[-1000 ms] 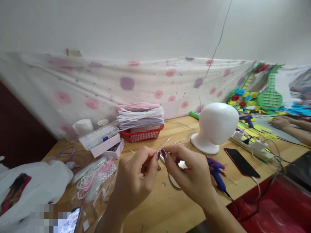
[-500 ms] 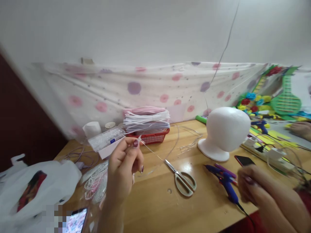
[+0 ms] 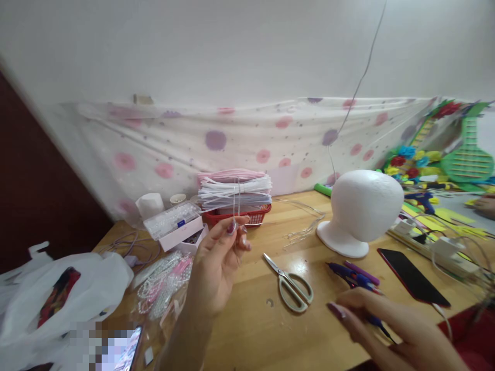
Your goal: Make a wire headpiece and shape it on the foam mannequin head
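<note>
Thumb and fingers pinched, my left hand (image 3: 218,270) holds thin, pale wire (image 3: 234,203) above the table. Two strands of it stand upright from the fingertips, in front of a red basket (image 3: 255,216) piled with white and pink strips (image 3: 235,188). My right hand (image 3: 386,322) is at the lower right, thumb and fingers apart. It partly covers the handle of a blue hot glue gun (image 3: 344,273); whether it touches the gun I cannot tell. Between the hands lie scissors (image 3: 292,288) with pale handles, blades closed.
A white foam head (image 3: 365,211) stands behind the glue gun. Right of it are a dark phone (image 3: 412,278) and a power strip (image 3: 452,260). Loose wires (image 3: 305,232) lie at the back. Left are a clear bead box (image 3: 172,219), bagged beads (image 3: 164,283) and a white plastic bag (image 3: 93,278).
My left hand has moved slightly right, and the wire now points up instead of down toward the scissors. My right hand has moved left over the glue gun and its fingers have opened.
</note>
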`<action>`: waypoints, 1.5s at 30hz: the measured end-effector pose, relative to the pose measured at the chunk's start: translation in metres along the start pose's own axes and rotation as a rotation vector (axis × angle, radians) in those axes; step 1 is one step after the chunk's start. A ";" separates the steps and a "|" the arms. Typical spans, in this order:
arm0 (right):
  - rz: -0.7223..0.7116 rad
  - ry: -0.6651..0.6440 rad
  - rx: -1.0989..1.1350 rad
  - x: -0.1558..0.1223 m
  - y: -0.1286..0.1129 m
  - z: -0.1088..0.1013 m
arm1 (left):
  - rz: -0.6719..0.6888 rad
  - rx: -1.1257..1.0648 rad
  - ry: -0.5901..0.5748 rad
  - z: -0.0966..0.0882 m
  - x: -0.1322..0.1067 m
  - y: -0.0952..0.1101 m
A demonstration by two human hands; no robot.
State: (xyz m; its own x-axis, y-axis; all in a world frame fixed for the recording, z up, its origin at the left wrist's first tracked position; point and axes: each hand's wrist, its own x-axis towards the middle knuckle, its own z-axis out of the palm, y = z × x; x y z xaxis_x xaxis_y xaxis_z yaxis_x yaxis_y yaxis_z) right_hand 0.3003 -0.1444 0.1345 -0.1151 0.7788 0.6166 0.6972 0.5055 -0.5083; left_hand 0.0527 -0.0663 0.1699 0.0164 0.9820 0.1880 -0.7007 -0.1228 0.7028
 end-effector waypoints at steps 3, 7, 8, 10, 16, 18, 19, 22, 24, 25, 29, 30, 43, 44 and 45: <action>0.018 -0.182 0.038 0.012 -0.025 0.017 | 0.017 0.021 0.057 -0.001 0.001 -0.004; 0.127 -0.172 0.082 0.021 -0.033 0.032 | -0.002 0.032 0.030 -0.002 0.004 -0.009; 0.139 -0.155 0.103 0.023 -0.035 0.037 | -0.009 0.034 0.014 -0.002 0.005 -0.010; 0.099 -0.061 0.153 0.028 -0.041 0.049 | -0.014 0.065 -0.027 -0.001 0.005 -0.013; -0.020 0.219 0.214 0.040 -0.052 0.079 | 0.055 0.295 -0.138 0.000 -0.003 -0.018; -0.055 0.248 0.190 0.042 -0.049 0.080 | 0.059 0.331 -0.142 0.003 -0.006 -0.017; -0.077 0.259 0.185 0.043 -0.047 0.079 | 0.057 0.339 -0.141 0.004 -0.008 -0.016; -0.124 0.286 0.150 0.045 -0.043 0.075 | 0.018 0.371 -0.158 0.006 -0.011 -0.012; -0.144 0.307 0.120 0.045 -0.043 0.073 | -0.008 0.401 -0.155 0.006 -0.011 -0.009; -0.155 0.313 0.110 0.045 -0.043 0.072 | -0.008 0.414 -0.135 0.005 -0.010 -0.008; -0.208 0.323 0.081 0.045 -0.043 0.072 | -0.049 0.480 -0.121 0.000 -0.008 -0.004; -0.220 0.328 0.072 0.046 -0.042 0.072 | -0.087 0.493 -0.144 -0.001 -0.008 -0.003; -0.231 0.267 0.087 0.044 -0.041 0.072 | -0.145 0.430 -0.205 -0.002 -0.009 0.001; -0.226 0.253 0.097 0.044 -0.041 0.071 | -0.143 0.433 -0.201 -0.002 -0.009 0.002; -0.211 0.241 0.108 0.043 -0.040 0.071 | -0.141 0.433 -0.199 -0.001 -0.009 0.002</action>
State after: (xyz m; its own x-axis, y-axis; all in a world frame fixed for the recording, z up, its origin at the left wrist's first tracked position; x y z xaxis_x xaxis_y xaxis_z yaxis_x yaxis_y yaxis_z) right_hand 0.2173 -0.1048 0.1379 -0.0692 0.5491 0.8329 0.5952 0.6927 -0.4073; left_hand 0.0498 -0.0755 0.1690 0.2547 0.9522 0.1686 -0.3217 -0.0809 0.9434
